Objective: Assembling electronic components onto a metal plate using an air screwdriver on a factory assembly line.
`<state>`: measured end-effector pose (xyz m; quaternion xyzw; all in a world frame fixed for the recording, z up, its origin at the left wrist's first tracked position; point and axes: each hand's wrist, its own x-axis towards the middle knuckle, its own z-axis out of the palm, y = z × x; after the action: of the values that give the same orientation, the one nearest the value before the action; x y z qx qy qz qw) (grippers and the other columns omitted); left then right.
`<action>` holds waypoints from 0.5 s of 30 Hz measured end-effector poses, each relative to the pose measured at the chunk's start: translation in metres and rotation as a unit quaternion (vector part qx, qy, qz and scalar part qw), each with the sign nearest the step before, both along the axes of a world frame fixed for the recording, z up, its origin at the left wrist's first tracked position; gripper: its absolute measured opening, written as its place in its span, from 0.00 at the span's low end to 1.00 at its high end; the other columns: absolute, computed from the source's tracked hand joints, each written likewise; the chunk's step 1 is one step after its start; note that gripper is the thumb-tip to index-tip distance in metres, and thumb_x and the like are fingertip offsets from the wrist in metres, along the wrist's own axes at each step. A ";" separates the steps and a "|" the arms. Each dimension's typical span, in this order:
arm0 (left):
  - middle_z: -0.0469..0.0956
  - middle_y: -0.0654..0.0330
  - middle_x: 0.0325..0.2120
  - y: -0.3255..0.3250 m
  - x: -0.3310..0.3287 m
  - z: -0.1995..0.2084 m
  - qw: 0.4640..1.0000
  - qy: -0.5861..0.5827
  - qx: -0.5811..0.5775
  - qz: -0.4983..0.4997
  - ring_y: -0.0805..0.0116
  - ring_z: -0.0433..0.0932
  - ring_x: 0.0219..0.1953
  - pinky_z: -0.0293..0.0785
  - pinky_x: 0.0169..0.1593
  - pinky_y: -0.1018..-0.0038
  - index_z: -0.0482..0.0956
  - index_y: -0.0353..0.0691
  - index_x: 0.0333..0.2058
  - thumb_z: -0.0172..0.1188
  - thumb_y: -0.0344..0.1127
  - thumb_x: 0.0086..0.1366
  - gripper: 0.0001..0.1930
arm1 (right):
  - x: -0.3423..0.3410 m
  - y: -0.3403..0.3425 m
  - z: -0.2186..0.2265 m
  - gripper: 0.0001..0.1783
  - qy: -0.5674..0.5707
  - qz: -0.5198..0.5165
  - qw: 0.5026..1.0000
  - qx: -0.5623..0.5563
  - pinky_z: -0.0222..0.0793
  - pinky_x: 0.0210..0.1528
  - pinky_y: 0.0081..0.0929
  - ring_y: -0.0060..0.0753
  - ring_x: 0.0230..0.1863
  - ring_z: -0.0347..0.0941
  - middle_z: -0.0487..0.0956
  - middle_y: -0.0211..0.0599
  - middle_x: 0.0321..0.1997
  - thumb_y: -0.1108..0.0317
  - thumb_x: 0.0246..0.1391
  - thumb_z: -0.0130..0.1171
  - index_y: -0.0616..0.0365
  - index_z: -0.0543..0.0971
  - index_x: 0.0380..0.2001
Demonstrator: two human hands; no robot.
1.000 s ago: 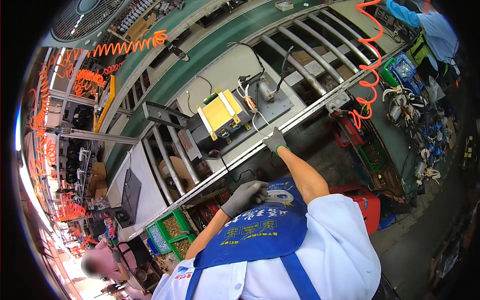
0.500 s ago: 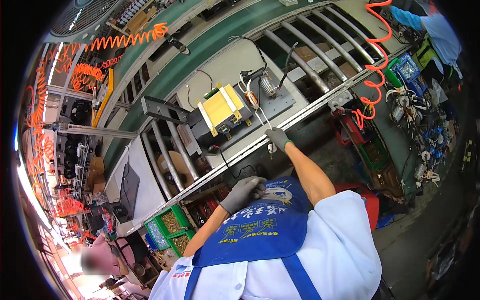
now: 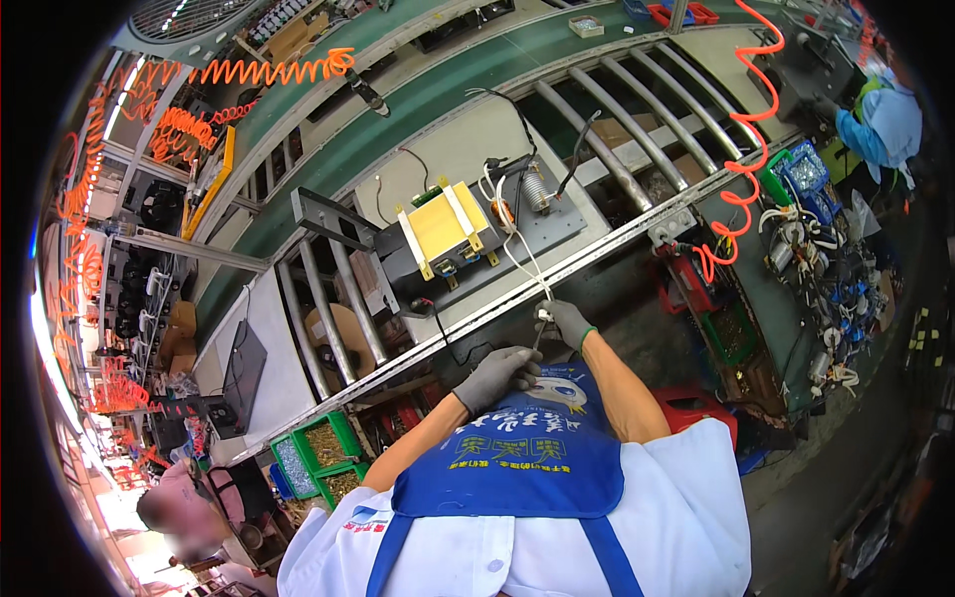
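Note:
A yellow-wrapped transformer (image 3: 438, 227) with pale straps sits on a dark grey metal plate (image 3: 553, 231), beside a ribbed silver coil (image 3: 536, 191). From there white wires (image 3: 524, 261) run over the bench edge to my right hand (image 3: 570, 325). That hand, in a grey glove, is closed around their white end. Just left of it and lower, my left hand (image 3: 497, 380), also grey-gloved, has its fingers curled together. A thin dark piece shows between the two hands, too small to name. Both hands are in front of my blue apron (image 3: 527, 448).
Metal rollers (image 3: 609, 137) flank the pale work board (image 3: 477, 114). Green bins (image 3: 326, 445) of small hardware stand at lower left. An orange coiled hose (image 3: 746, 129) hangs at right, near piled wired parts (image 3: 831, 269). Another person (image 3: 880, 124) is at far right.
My right hand has come down toward me with the white wires' end. My left hand has shifted slightly right and up, so the hands are closer together.

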<state>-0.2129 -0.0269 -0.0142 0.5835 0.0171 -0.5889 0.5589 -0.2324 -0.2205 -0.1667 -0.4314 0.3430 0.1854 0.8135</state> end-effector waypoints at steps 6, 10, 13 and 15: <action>0.76 0.58 0.33 0.002 0.004 -0.042 0.992 0.086 -0.054 0.081 0.72 0.75 0.32 0.73 0.35 0.78 0.73 0.32 0.46 0.47 0.41 0.70 0.17 | -0.001 -0.001 0.002 0.22 0.030 -0.003 0.999 0.034 0.74 0.30 0.28 0.27 0.31 0.76 0.79 0.31 0.34 0.46 0.60 0.49 0.53 0.77 0.41; 0.76 0.61 0.30 -0.009 0.042 -0.096 0.993 -0.006 -0.040 0.109 0.73 0.72 0.28 0.72 0.34 0.77 0.76 0.36 0.40 0.47 0.40 0.68 0.13 | 0.011 -0.004 -0.030 0.37 -0.052 -0.119 0.977 0.167 0.78 0.38 0.35 0.36 0.33 0.78 0.80 0.40 0.34 0.32 0.59 0.37 0.56 0.77 0.44; 0.75 0.62 0.27 -0.041 0.071 -0.098 0.980 -0.018 0.056 0.191 0.72 0.72 0.25 0.71 0.27 0.76 0.73 0.39 0.36 0.49 0.41 0.68 0.11 | 0.009 -0.021 -0.029 0.44 -0.009 -0.073 0.985 0.156 0.77 0.41 0.39 0.38 0.33 0.78 0.80 0.40 0.34 0.26 0.55 0.32 0.56 0.77 0.42; 0.74 0.58 0.27 -0.040 0.090 -0.130 0.971 -0.057 0.055 0.223 0.71 0.72 0.26 0.71 0.27 0.75 0.73 0.36 0.38 0.48 0.44 0.68 0.15 | 0.009 -0.020 0.011 0.44 0.012 -0.012 0.995 0.094 0.75 0.35 0.33 0.33 0.29 0.77 0.80 0.33 0.30 0.25 0.55 0.28 0.54 0.77 0.37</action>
<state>-0.1228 -0.0665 -0.1445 0.6276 0.1471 -0.4128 0.6435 -0.2231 -0.2406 -0.1559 -0.3467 0.3392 0.2124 0.8483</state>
